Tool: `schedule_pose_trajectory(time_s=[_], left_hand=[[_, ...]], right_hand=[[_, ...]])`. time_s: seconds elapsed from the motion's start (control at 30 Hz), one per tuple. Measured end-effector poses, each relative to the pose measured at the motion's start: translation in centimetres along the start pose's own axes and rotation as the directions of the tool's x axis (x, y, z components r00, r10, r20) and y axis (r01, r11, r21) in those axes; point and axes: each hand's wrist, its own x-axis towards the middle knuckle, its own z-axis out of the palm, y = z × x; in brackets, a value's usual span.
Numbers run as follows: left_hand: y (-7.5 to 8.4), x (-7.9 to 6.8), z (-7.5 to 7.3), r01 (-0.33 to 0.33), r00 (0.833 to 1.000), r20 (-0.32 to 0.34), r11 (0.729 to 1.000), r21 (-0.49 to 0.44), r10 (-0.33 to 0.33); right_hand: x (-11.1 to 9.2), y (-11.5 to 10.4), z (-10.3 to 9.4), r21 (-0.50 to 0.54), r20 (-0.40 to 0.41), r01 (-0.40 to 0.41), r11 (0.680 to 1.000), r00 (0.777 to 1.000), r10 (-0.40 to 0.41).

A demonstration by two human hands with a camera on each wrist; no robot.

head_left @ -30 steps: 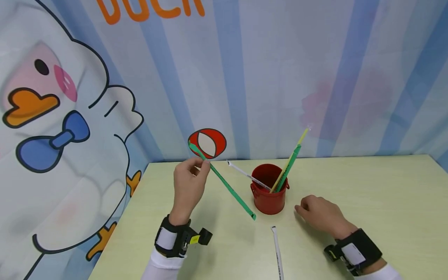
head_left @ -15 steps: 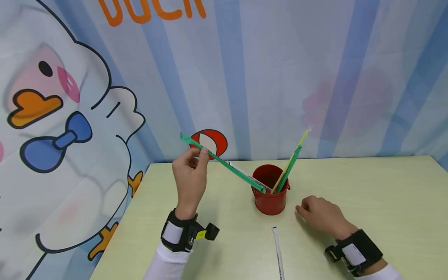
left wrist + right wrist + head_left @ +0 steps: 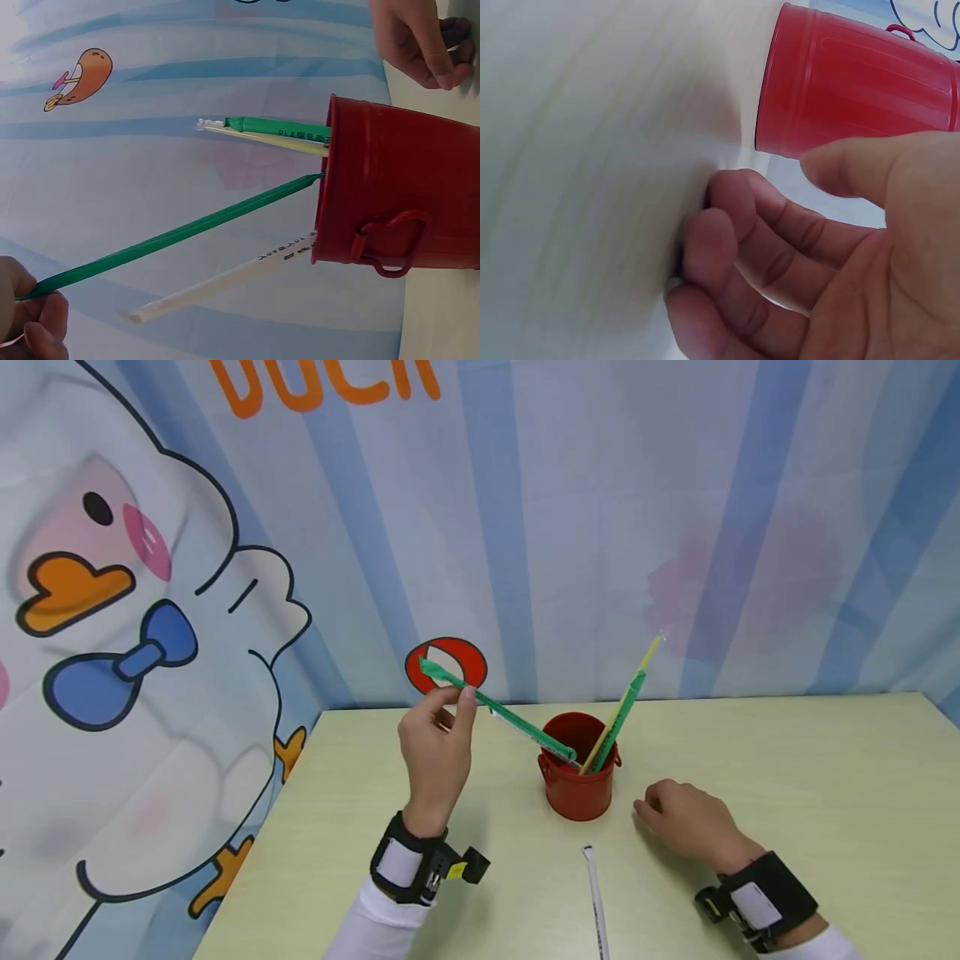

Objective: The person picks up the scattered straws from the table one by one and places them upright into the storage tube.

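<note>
My left hand (image 3: 437, 747) pinches a green paper-wrapped straw (image 3: 517, 720) near its upper end, between thumb and fingers. The straw slants down to the right, its lower tip right at the rim of a red bucket (image 3: 577, 797); the left wrist view shows that tip at the rim too. Inside the bucket lean a white-wrapped straw (image 3: 225, 281), another green-wrapped straw (image 3: 277, 129) and a yellow straw (image 3: 274, 142). To the right of the bucket, my right hand (image 3: 690, 822) rests on the table with loosely curled fingers (image 3: 731, 202), holding nothing.
One white-wrapped straw (image 3: 596, 902) lies on the pale wooden table (image 3: 825, 793) in front of the bucket. Behind the table's far edge hangs a blue striped backdrop (image 3: 585, 527) with a printed duck. Each wrist wears a strapped camera.
The left hand has shifted right and swung the green straw's lower end up and right, from beside the bucket to its rim. The right hand has stayed still.
</note>
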Motion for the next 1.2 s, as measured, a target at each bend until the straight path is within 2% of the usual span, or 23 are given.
schedule_pose_trajectory(time_s=[0.27,0.67,0.93,1.2], left_hand=[[-0.5,-1.5,1.3,0.009,0.998,0.054,0.997,0.083,-0.013],[-0.9,-3.0,2.5,0.035,0.987,0.147,0.986,0.162,-0.059],[-1.5,-3.6,3.3,0.082,0.963,0.237,0.977,0.198,-0.129],[-2.1,-4.0,3.7,0.119,0.927,0.325,0.970,0.213,-0.186]], right_hand=[[0.0,0.2,0.1,-0.015,-0.054,0.053,0.998,0.997,-0.054],[0.0,0.2,0.1,-0.014,-0.067,0.053,0.998,0.996,-0.054],[-0.1,0.2,0.1,0.005,-0.043,0.030,1.000,0.999,-0.030],[-0.1,0.2,0.1,-0.002,-0.027,0.021,1.000,0.999,-0.021]])
